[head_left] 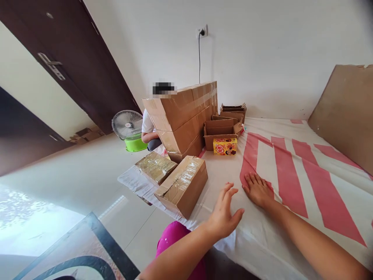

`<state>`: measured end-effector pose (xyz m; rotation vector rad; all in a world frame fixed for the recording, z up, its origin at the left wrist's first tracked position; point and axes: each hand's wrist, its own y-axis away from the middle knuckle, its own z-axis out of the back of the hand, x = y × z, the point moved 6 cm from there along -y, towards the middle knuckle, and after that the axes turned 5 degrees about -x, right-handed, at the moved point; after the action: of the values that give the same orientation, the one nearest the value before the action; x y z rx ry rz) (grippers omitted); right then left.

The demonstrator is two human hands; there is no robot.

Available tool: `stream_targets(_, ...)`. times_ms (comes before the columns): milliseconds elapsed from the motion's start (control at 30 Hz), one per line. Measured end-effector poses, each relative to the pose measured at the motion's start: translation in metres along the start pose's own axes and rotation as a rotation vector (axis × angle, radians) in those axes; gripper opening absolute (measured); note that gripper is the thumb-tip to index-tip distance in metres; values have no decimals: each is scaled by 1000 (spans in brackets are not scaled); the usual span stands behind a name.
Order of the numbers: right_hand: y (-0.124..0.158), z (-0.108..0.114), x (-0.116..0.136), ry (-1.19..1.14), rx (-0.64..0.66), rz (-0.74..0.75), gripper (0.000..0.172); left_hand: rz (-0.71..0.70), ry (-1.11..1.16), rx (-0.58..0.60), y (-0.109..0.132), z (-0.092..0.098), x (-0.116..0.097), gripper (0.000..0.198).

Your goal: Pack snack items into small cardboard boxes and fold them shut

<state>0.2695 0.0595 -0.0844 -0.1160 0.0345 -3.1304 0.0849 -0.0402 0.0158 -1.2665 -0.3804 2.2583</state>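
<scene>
My left hand (224, 212) hovers open above the white and red striped sheet (305, 182), fingers spread, close to a taped cardboard box (182, 184). My right hand (258, 190) lies flat and open on the sheet, on a red stripe, holding nothing. A second taped box (155, 167) sits just left of the first. Farther off, a small yellow snack carton (225, 146) stands on the sheet in front of an open cardboard box (219, 134).
A stack of long taped cartons (183, 116) stands at the back, with a person crouched behind it. A fan (128, 126) on a green base stands on the floor. More empty boxes (233, 111) lie by the wall. A cardboard sheet (345, 112) leans at right. A dark door (72, 66) is at left.
</scene>
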Motion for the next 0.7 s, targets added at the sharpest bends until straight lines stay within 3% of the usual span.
stream_targets(67,24,-1,4,-7,-4,27,64,-300,-214,-174,35,53,-26,52)
stream_targets(133,43,-2,8,-15,-15,61,64,-331,-457,-414,57,107,-28,53)
stream_targets(200,55,0,11,-29,-19,83,64,-153,-634,-619,68,152,-11,59)
stream_targets(267,59,2,13,-46,-19,84,63,98,-718,-607,73,174,17,72)
stream_targets(367,59,7,15,-60,-33,70,63,247,-707,-487,77,172,48,64)
stream_targets(533,48,16,9,-147,-61,105,60,108,-542,-426,68,142,49,48)
stream_targets(600,33,32,-4,-175,-108,120,52,52,-391,-278,54,126,40,53)
stream_targets(700,-6,79,-32,-145,-234,61,42,15,-183,0,29,99,25,63)
